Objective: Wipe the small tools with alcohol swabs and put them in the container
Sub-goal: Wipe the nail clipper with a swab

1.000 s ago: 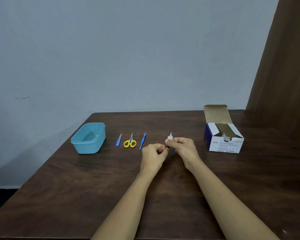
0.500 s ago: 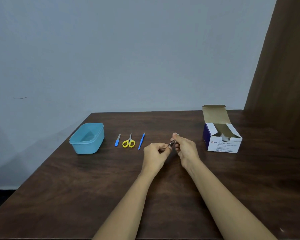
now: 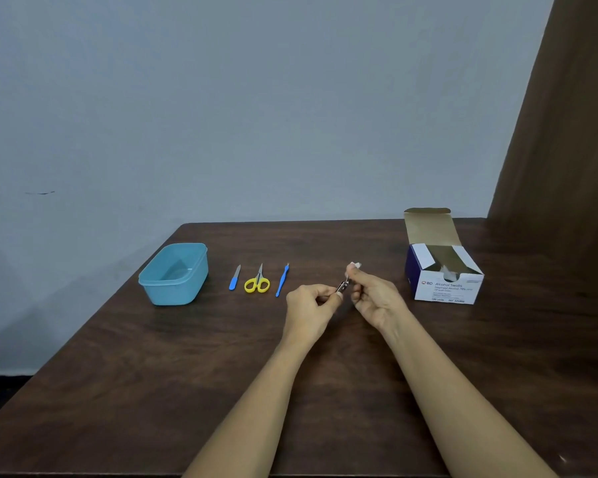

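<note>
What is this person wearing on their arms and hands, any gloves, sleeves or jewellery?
Nothing that shows. The left hand and the right hand are bare, with no gloves. The left forearm and right forearm are uncovered down to the picture's lower edge, so no sleeve comes into view. No watch or bracelet sits on either wrist. I cannot make out any ring.

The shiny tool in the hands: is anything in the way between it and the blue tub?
Three things lie flat on the table between the metal tool and the blue tub: a blue pick, yellow scissors, a blue file. Carried above them, the tool would probably pass. The tub is open on top.
</note>
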Available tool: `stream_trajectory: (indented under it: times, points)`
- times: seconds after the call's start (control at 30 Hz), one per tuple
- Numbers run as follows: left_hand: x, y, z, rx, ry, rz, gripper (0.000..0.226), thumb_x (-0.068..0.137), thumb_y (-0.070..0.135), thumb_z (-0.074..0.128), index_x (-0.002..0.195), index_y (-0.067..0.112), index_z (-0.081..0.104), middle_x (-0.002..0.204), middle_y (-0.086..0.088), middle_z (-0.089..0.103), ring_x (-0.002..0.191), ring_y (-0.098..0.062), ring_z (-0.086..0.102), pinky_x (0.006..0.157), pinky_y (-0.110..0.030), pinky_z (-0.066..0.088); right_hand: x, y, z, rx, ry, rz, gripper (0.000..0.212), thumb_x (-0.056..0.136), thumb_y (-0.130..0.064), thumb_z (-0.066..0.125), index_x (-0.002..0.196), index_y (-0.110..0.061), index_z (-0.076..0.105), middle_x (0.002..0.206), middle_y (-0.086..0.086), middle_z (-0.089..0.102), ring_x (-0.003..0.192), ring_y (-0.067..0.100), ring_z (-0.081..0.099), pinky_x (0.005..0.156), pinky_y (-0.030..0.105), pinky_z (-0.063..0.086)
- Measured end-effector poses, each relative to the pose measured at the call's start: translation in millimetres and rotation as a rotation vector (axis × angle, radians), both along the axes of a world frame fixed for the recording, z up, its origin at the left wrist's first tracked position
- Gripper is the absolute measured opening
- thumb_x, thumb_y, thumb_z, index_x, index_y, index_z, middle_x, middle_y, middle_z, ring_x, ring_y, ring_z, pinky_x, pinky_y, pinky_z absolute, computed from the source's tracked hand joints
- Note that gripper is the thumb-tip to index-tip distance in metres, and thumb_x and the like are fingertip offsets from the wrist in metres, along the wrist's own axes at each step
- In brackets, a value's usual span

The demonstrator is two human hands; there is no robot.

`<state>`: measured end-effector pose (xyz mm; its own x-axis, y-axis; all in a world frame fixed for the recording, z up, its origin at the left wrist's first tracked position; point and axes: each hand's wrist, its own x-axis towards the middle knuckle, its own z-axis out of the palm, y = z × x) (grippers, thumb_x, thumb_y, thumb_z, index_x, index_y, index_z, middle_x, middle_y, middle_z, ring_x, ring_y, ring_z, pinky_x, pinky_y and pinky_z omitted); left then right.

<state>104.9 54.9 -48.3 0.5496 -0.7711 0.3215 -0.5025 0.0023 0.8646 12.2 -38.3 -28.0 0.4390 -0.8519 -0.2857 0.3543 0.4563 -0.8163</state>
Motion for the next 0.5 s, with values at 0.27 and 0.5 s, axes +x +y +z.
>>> stream_trajectory:
  times: [0.27, 0.5]
  points:
    - [-1.3, 0.6, 1.5, 0.008, -0.013, -0.014, 0.015, 0.086, 0.019, 0.068, 0.097, 0.014, 0.076, 0.076, 0.009, 0.069, 0.068, 0.003, 0.059, 0.064, -0.006, 0.041, 0.5, 3.4, 0.3, -0.042, 0.049, -0.069, 0.020, 0.077, -0.021, 0.078, 0.083, -0.005, 0.068, 0.078, 0.005, 0.061, 0.058, 0.007, 0.043, 0.052, 0.019, 0.040]
    - [-0.9, 1.0, 1.2, 0.003, 0.000, -0.001, 0.013, 0.086, 0.021, 0.068, 0.094, 0.015, 0.077, 0.070, 0.010, 0.068, 0.065, 0.001, 0.060, 0.061, -0.006, 0.041, 1.7, -1.6, -0.6, -0.098, 0.143, -0.036, 0.018, 0.088, -0.023, 0.068, 0.087, -0.006, 0.072, 0.080, 0.004, 0.064, 0.059, 0.007, 0.042, 0.053, 0.019, 0.041]
